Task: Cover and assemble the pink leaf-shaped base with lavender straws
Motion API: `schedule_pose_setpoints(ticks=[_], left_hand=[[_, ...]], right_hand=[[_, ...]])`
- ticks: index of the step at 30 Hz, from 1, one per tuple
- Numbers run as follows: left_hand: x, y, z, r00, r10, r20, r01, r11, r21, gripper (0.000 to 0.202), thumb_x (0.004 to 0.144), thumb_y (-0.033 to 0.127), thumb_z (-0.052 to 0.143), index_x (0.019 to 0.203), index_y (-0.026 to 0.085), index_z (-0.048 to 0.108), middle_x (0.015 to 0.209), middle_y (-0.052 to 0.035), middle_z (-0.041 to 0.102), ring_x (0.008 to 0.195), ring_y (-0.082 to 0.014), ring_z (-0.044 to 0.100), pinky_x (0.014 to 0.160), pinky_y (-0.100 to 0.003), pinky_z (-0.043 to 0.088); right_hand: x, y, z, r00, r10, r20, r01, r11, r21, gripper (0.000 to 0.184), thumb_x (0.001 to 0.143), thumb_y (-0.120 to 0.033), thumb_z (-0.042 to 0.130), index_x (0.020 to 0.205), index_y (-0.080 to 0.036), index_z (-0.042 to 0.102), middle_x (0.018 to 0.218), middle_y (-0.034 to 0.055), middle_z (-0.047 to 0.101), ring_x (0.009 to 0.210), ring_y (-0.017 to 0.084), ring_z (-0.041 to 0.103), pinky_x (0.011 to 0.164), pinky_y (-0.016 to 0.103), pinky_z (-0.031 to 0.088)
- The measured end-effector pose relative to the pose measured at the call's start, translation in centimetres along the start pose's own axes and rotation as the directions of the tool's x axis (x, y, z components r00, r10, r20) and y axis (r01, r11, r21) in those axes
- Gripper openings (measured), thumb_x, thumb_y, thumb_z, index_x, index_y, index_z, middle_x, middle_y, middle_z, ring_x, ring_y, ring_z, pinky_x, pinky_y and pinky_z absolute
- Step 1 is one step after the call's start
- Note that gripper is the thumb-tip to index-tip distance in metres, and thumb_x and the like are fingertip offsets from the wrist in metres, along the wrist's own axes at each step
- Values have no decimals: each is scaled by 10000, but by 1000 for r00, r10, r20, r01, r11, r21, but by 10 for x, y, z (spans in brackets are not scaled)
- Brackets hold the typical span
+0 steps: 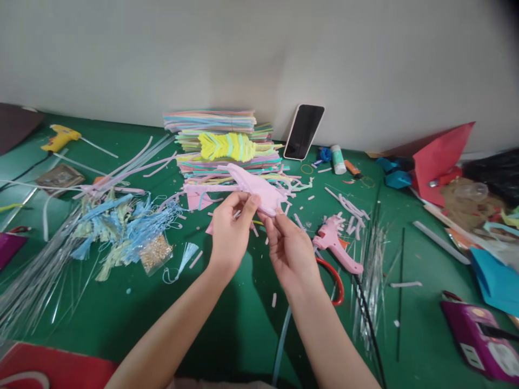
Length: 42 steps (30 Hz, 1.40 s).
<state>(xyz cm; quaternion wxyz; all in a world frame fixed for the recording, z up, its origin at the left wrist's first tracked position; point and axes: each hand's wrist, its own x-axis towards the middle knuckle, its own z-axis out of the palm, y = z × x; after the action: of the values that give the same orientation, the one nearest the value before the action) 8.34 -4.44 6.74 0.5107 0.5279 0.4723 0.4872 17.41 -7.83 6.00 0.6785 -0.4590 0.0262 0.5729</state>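
Observation:
Between my two hands, above the middle of the green table, is a flat pale pink fuzzy piece point(259, 188), with a long point toward the upper left. It looks made of pipe cleaners. My left hand point(227, 232) pinches its lower left edge between thumb and fingers. At the lower right edge, the fingertips of my right hand point(294, 254) are closed on the same piece. Behind it lie bundles of coloured pipe cleaners point(208, 120) and a yellow bunch point(227, 147). A pink glue gun point(336, 243) and red-handled scissors point(338, 283) lie right of my right hand.
A phone point(304, 132) leans on the wall. Left are a yellow glue gun point(60, 138), blue tassels point(150, 219), a bag of gold beads point(156, 254) and clear strands point(40, 275). A glue stick point(338, 160), red paper point(438, 162) and a purple box point(478, 337) stand right.

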Motion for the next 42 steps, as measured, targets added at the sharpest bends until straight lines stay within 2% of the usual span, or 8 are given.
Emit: schedule_pose_setpoints(ticks=[4, 7, 11, 16, 21, 31, 35, 42], left_hand=[[5, 1, 0, 991, 123, -51, -113, 979, 171, 192, 849, 323, 641, 741, 179, 574, 727, 7, 598, 652, -110, 592, 537, -188, 443], [3, -5, 4, 990, 112, -90, -106, 992, 66, 190, 834, 335, 661, 810, 187, 544, 760, 19, 586, 591, -93, 609, 517, -185, 474], [0, -16, 10, 990, -7, -144, -14, 989, -145, 272, 787, 370, 714, 842, 191, 517, 769, 23, 579, 599, -105, 635, 493, -187, 510], [3, -18, 8, 973, -224, 60, 230, 900, -370, 271, 776, 398, 722, 838, 160, 610, 721, 9, 636, 639, -99, 618, 568, -188, 529], [8, -12, -6, 930, -304, 206, 365, 829, -424, 232, 724, 330, 783, 722, 129, 667, 644, 7, 653, 586, -85, 609, 620, -196, 533], [7, -4, -16, 922, -324, 212, 381, 853, -356, 235, 686, 343, 813, 682, 138, 697, 665, -14, 697, 645, -132, 659, 691, -261, 553], [6, 1, -17, 927, -330, 179, 369, 886, -280, 230, 673, 337, 816, 697, 135, 709, 626, -13, 684, 599, -131, 643, 668, -257, 545], [8, 6, -21, 944, -286, 162, 313, 934, -173, 174, 654, 267, 823, 684, 132, 718, 640, -15, 700, 613, -123, 641, 620, -196, 520]], right_hand=[[0, 3, 0, 997, -72, 32, 71, 997, 15, 137, 604, -163, 811, 697, -126, 718, 725, 22, 742, 711, 105, 720, 652, 93, 574], [-1, 6, 1, 989, -142, 34, 141, 990, 24, 198, 562, -212, 844, 683, -131, 710, 727, 12, 737, 694, 98, 712, 665, 108, 579], [-2, 10, 2, 965, -263, 1, 263, 965, -4, 217, 589, -254, 846, 703, -151, 692, 721, -16, 720, 673, 88, 700, 666, 140, 588], [-2, 17, -3, 903, -430, -3, 427, 897, -114, 209, 701, -320, 785, 785, -162, 676, 748, -18, 716, 674, 98, 686, 708, 230, 598], [1, 24, -18, 861, -499, 99, 508, 837, -205, 171, 798, -336, 709, 882, -189, 683, 805, -16, 718, 736, 103, 675, 740, 258, 576], [-2, 4, -23, 792, -505, 342, 608, 695, -383, 195, 767, -295, 735, 929, -218, 660, 856, 10, 737, 757, 141, 691, 716, 285, 574], [-5, -3, -21, 817, -468, 337, 576, 682, -450, 210, 756, -292, 742, 930, -205, 663, 826, 18, 742, 711, 147, 696, 694, 294, 585], [-4, -8, -24, 889, -321, 327, 444, 778, -443, 255, 707, -286, 789, 913, -193, 670, 803, 14, 742, 701, 153, 704, 702, 296, 597]])
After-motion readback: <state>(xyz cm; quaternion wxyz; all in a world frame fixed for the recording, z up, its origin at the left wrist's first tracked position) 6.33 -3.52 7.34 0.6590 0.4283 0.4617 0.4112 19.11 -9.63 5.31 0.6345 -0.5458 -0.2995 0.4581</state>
